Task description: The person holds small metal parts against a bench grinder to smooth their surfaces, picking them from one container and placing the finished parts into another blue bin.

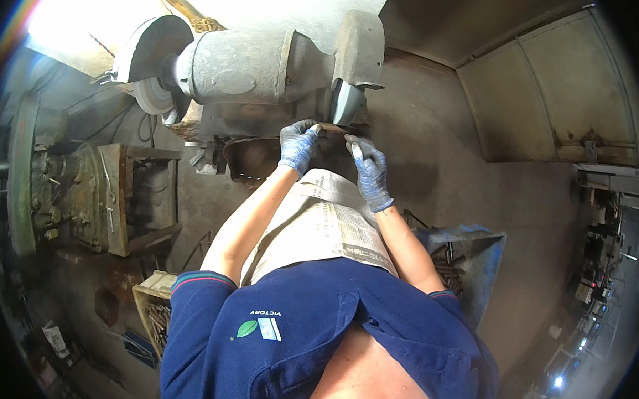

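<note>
A thin brownish metal piece (333, 128) spans the gap between my gloved hands, just under the right grinding wheel (347, 103) of a grey bench grinder (239, 66). My left hand (299, 145) pinches its left end between thumb and fingers. At the other end, the fingers of my right hand (369, 170) are closed on it. Both gloves are blue and grey, dirty at the fingertips. Whether the piece touches the wheel cannot be made out. Its exact kind is too small to tell.
The grinder's left wheel (153, 96) is partly guarded. Sheets of printed paper (313, 228) cover my lap. A blue metal bin (489, 253) with rod-like parts stands at my right, a wooden box (144, 307) of similar parts at my left. Further left is a greenish machine (69, 189).
</note>
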`<state>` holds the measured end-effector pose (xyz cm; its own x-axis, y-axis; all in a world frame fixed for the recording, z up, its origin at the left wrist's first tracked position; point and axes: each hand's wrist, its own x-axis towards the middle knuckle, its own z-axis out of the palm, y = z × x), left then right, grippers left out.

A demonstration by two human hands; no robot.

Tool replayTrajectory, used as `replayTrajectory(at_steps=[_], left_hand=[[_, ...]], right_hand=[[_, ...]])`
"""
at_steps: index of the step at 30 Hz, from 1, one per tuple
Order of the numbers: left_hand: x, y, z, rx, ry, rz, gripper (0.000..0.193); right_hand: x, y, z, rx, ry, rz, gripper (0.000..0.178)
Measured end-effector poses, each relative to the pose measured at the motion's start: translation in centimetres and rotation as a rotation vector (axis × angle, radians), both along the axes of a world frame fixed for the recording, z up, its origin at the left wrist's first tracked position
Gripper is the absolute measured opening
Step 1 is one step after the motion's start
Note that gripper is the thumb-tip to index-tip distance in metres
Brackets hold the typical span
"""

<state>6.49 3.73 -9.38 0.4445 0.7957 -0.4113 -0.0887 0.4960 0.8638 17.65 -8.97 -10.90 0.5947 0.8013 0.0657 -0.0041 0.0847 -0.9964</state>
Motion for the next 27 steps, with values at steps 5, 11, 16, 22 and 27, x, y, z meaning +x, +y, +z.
replayTrajectory(at_steps=[5, 11, 16, 22, 27], left_hand=[[-1.5, 1.2, -0.9, 0.045, 0.027, 0.019, 0.009], [-3.2, 1.7, -4.1, 0.127, -0.04, -0.029, 0.01], [-5.3, -0.2, 1.1, 0.011, -0.139, -0.047, 0.014], [-5.5, -0.9, 3.6, -0.098, -0.168, -0.102, 0.018], [-5.4, -0.3, 2.7, 0.066, -0.256, -0.188, 0.01]], right_hand=[[-1.2, 1.5, -0.7, 0.078, 0.088, -0.012, 0.017], [-1.8, 1.5, 0.0, 0.096, 0.167, 0.096, 0.022], [-1.8, -1.3, 1.0, 0.051, -0.303, 0.146, 0.028], [-2.8, -3.2, 6.1, 0.155, -0.667, 0.134, 0.039], [-2.9, -3.2, 6.2, 0.188, -0.213, 0.156, 0.03]])
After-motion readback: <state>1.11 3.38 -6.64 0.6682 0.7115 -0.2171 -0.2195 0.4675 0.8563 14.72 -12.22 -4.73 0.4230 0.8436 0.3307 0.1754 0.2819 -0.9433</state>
